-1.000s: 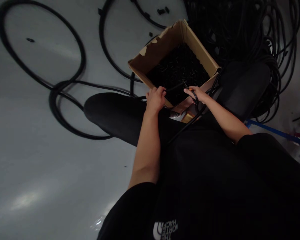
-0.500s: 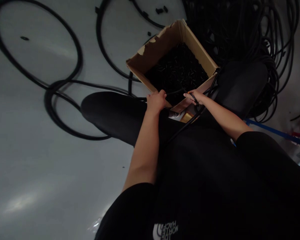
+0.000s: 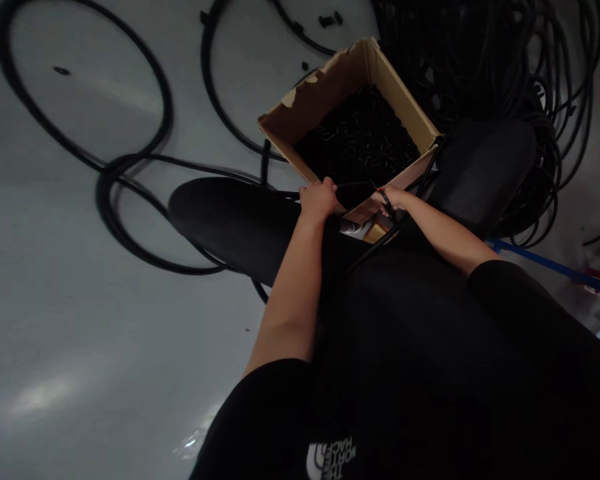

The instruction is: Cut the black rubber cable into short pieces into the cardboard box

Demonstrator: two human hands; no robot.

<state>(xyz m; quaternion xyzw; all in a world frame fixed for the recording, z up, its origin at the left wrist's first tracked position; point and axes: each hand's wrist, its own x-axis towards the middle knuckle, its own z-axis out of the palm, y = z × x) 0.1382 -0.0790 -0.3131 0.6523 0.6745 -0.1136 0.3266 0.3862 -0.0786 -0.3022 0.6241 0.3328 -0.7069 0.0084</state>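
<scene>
My left hand (image 3: 319, 198) is closed round a thin black hose (image 3: 353, 184) at the near left edge of an open cardboard box (image 3: 283, 127). The hose's end reaches right, over the box. At the near right edge, my right hand (image 3: 391, 198) grips scissors by their black handles (image 3: 389, 207). Their blades point toward the hose end, but are too dark to make out clearly. Inside the box lies a heap of short black tube pieces (image 3: 367, 130).
Loops of black hose (image 3: 167, 113) lie on the grey floor at left. A large tangle of black hose (image 3: 465, 60) fills the upper right. My bent legs (image 3: 220, 220) flank the box. Small black pieces (image 3: 326, 21) lie beyond it, and a blue bar (image 3: 555, 263) is at right.
My right fingers have drawn in and the scissor handles have tilted. My left hand keeps its hold on the hose. The whole view has shifted slightly.
</scene>
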